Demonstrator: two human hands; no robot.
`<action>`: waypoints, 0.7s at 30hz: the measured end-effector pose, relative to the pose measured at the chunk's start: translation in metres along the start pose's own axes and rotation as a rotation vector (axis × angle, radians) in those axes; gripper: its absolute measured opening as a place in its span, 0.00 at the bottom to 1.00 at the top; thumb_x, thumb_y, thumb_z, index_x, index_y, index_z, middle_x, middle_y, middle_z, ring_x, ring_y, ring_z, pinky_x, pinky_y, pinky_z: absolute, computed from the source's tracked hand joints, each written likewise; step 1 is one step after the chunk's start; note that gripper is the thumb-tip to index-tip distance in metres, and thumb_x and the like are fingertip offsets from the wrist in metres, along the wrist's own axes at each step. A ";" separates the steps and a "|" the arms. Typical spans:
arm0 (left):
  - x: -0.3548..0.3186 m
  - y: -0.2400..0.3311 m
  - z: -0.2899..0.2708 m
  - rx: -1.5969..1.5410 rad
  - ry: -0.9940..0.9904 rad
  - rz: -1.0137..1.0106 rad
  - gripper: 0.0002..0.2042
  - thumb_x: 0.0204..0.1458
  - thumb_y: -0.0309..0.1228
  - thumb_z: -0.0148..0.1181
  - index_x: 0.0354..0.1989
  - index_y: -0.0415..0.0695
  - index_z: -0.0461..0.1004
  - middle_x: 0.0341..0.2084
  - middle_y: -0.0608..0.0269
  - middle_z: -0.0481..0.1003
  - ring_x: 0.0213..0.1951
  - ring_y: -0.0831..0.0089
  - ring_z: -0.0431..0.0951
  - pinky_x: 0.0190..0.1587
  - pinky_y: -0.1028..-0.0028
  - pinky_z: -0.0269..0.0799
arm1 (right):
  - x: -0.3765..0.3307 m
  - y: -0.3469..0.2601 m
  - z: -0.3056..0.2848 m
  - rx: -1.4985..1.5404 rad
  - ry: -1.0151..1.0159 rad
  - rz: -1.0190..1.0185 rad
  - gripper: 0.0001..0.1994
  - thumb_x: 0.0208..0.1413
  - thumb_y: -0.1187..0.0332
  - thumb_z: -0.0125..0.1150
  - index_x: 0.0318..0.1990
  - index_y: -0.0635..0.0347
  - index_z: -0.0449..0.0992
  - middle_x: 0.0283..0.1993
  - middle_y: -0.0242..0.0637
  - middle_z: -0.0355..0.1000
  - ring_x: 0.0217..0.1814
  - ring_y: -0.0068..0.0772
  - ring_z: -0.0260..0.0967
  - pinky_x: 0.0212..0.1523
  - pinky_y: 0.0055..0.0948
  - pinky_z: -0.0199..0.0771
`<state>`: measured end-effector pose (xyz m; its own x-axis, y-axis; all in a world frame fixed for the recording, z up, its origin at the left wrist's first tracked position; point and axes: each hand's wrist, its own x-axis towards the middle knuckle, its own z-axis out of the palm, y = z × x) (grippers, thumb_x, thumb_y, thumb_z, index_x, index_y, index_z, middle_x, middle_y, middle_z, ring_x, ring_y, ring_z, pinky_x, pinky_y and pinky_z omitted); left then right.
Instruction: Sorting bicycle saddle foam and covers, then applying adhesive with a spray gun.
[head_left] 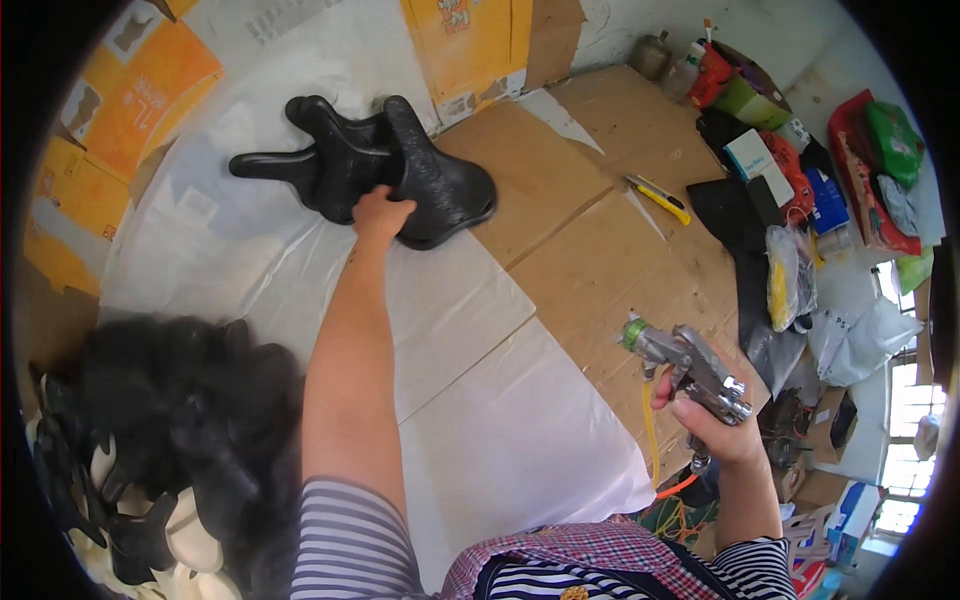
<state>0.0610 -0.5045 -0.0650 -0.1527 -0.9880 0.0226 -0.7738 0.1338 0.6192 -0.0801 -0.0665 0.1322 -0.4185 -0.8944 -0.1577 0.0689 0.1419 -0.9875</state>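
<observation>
My left hand (378,214) reaches far forward and grips the edge of a black saddle-shaped piece (440,180) lying on white paper (470,300). A second black saddle-shaped piece (310,165) lies just to its left, touching it. My right hand (715,425) is held low at the right, closed around the grip of a silver spray gun (690,365) with a green cap at its nozzle; the nozzle points left. A yellow hose (650,425) hangs from the gun.
A heap of black saddle-shaped pieces (170,400) and some cream ones (195,550) sits at lower left. Brown cardboard (590,230) covers the bench, with a yellow utility knife (660,197). Bottles, boxes and bags (800,170) crowd the right side. Orange cartons (130,90) stand behind.
</observation>
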 end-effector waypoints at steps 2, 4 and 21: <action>-0.003 -0.007 0.000 -0.380 -0.326 -0.099 0.20 0.35 0.27 0.62 0.42 0.37 0.74 0.36 0.56 0.76 0.41 0.64 0.75 0.43 0.70 0.68 | 0.004 -0.001 0.001 -0.011 -0.004 0.001 0.27 0.46 0.76 0.61 0.56 0.70 0.63 0.37 0.36 0.71 0.39 0.23 0.69 0.43 0.24 0.72; -0.028 -0.025 -0.006 -0.719 -0.402 -0.090 0.16 0.35 0.24 0.61 0.37 0.37 0.75 0.27 0.62 0.75 0.33 0.70 0.74 0.37 0.72 0.67 | 0.012 0.010 0.004 -0.086 -0.043 -0.005 0.27 0.46 0.75 0.62 0.56 0.70 0.63 0.37 0.35 0.70 0.40 0.23 0.68 0.42 0.24 0.72; -0.016 -0.071 -0.137 -1.032 0.006 0.024 0.18 0.34 0.16 0.53 0.40 0.35 0.73 0.33 0.63 0.74 0.38 0.71 0.72 0.44 0.75 0.65 | 0.026 -0.005 0.023 -0.194 -0.092 -0.070 0.28 0.46 0.74 0.61 0.57 0.69 0.62 0.35 0.37 0.71 0.35 0.25 0.70 0.39 0.25 0.72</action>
<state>0.2021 -0.5089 -0.0019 -0.1562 -0.9867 0.0455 0.1341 0.0245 0.9907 -0.0703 -0.1006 0.1325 -0.3312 -0.9386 -0.0966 -0.1363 0.1489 -0.9794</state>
